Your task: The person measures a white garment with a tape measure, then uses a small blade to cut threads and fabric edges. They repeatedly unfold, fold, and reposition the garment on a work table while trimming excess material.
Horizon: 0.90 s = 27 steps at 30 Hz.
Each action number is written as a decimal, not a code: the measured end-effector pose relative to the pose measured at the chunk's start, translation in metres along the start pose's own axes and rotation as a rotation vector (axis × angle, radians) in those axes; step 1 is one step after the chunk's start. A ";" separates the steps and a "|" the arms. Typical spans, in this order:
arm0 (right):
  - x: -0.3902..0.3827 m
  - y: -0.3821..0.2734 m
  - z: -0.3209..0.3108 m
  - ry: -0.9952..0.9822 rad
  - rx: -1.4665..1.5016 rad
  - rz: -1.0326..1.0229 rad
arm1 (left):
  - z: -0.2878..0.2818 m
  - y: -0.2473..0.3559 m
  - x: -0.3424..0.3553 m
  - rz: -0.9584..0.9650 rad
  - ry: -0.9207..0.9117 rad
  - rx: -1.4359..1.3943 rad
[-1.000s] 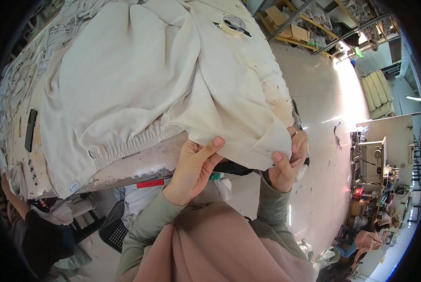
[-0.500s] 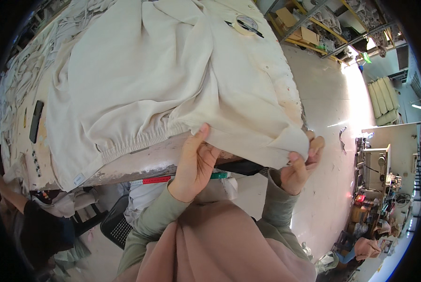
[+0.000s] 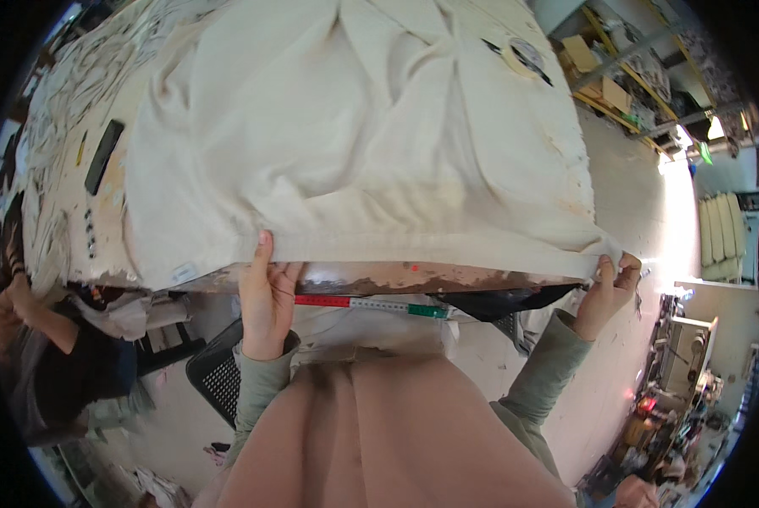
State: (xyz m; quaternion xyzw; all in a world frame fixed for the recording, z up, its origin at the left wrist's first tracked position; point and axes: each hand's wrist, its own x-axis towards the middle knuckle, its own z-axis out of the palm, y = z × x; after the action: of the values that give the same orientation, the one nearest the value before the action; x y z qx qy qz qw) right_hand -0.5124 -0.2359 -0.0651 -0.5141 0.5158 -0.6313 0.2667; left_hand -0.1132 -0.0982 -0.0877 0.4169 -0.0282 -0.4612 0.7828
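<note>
A cream garment [image 3: 295, 135] lies rumpled across the worktable, its waistband pulled straight along the near edge. My left hand [image 3: 267, 292] grips that band left of centre, thumb on top. At the band's far right end, my right hand [image 3: 608, 292] pinches the fabric, fingers curled. A red, white and green measuring tape [image 3: 320, 301] runs just below the table edge, beside my left hand. Dark cloth [image 3: 506, 302] hangs under the edge near my right hand. A small pale label [image 3: 183, 273] shows at the garment's lower left.
The worktable [image 3: 87, 169] also holds a dark bar [image 3: 103, 157], a tape roll [image 3: 523, 59] and piled cloth [image 3: 66, 85]. A co-worker [image 3: 62, 364] stands at the left. A black chair [image 3: 214, 372] is below, shelving [image 3: 616, 76] upper right, benches [image 3: 671, 372] lower right.
The band has been drawn straighter and flatter along the edge. My right hand has moved rightward with the fabric, my left hand leftward. The whole view has shifted.
</note>
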 end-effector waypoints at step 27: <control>-0.015 0.015 0.094 -0.559 -0.648 -0.479 | -0.079 0.054 -0.013 0.273 -0.145 -0.322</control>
State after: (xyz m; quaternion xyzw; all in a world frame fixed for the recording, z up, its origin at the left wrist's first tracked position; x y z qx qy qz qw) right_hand -0.4237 -0.2627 -0.0904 -0.8245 0.4618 -0.3197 0.0685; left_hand -0.0494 -0.0271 -0.0979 0.2447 -0.0664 -0.3782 0.8903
